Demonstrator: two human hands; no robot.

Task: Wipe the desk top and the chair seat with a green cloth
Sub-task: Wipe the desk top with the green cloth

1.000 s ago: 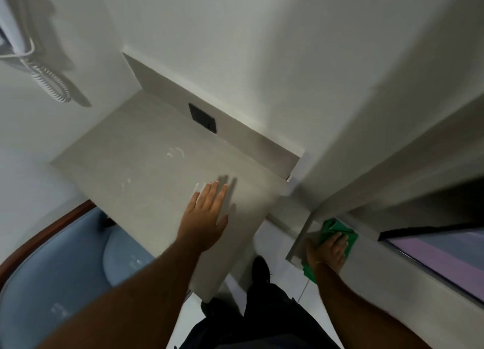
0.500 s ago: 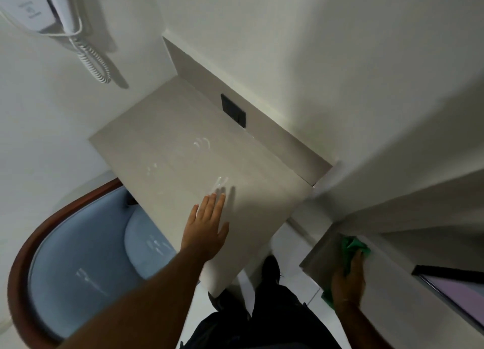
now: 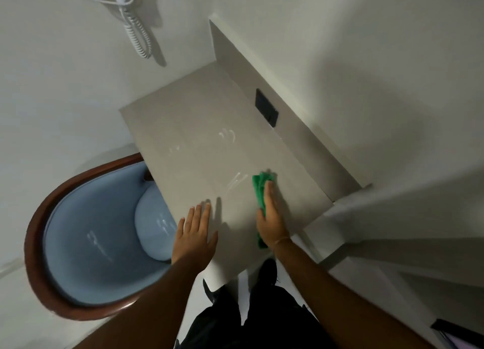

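A beige desk top (image 3: 209, 128) fills the middle of the view, with shiny smears near its centre. My right hand (image 3: 272, 215) presses a green cloth (image 3: 259, 189) flat onto the desk's near right part; cloth shows above the fingers and below the wrist. My left hand (image 3: 195, 236) lies flat and open on the desk's near edge, fingers spread, holding nothing. A blue chair seat (image 3: 154, 223) with a blue shell and brown wooden rim (image 3: 36, 233) sits tucked under the desk's left side.
A black socket plate (image 3: 265, 110) sits in the desk's back panel. A white wall phone with a coiled cord (image 3: 137, 31) hangs at the upper left. A lower ledge (image 3: 392, 249) runs at the right. My dark trousers and shoes are below the desk edge.
My right hand has brought the green cloth from the ledge at the right up onto the desk top. The view has swung left and down; my left hand stays flat on the desk.
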